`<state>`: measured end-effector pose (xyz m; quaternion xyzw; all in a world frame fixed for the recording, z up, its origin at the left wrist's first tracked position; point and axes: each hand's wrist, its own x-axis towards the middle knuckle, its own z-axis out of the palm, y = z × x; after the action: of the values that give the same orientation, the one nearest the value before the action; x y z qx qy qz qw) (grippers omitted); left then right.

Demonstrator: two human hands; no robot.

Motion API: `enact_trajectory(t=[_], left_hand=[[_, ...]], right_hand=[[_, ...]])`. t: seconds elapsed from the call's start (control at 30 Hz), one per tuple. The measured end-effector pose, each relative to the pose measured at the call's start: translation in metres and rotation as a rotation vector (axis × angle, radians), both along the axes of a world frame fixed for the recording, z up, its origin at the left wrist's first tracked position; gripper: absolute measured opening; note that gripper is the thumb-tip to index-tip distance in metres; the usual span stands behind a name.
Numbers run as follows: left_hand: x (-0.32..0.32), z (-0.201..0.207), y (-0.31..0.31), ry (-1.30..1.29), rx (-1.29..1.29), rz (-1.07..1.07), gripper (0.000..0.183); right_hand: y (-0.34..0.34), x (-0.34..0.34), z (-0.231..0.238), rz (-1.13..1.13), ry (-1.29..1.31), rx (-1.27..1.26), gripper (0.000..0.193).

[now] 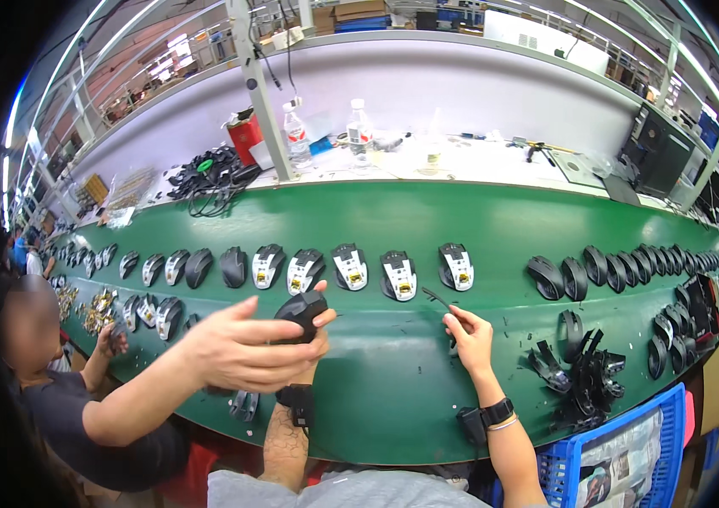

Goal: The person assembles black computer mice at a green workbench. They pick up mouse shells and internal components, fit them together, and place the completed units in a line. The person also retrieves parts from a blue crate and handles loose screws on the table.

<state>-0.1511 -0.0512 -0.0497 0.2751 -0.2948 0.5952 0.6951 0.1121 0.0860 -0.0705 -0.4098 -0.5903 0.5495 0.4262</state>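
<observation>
Over the green workbench [385, 364], a co-worker's hand [245, 349] overlaps the left hand [320, 345], its visible fingers curled round a black computer mouse [298, 313]; the right hand [472, 343] pinches a black strip [435, 298] — apparently mid-assembly handling, calling for steady grip.

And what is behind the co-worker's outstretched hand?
Part of the person's left hand, touching a black mouse, shows behind the co-worker's hand; its full grip is covered.

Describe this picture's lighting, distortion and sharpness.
In the head view, fisheye bows the glossy green table and blackens the corners; bright white tube lights glare at upper left; the white shelf looks washed out; the person's bare right hand looks fairly sharp.
</observation>
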Motion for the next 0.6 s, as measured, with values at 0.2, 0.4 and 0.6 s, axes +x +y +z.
enact_trajectory(t=[0.2, 0.4, 0.6], left_hand=[[0.0, 0.004, 0.0, 0.045, 0.026, 0.005, 0.11], [0.009, 0.014, 0.005, 0.166, -0.088, 0.15, 0.102], [0.05, -0.001, 0.029, 1.062, -0.762, 0.316, 0.059]], right_hand=[[-0.003, 0.0, 0.01, -0.011, -0.057, 0.012, 0.038], [-0.004, -0.002, 0.012, -0.004, -0.06, 0.034, 0.04], [-0.011, -0.006, 0.02, -0.019, -0.039, 0.082, 0.045]])
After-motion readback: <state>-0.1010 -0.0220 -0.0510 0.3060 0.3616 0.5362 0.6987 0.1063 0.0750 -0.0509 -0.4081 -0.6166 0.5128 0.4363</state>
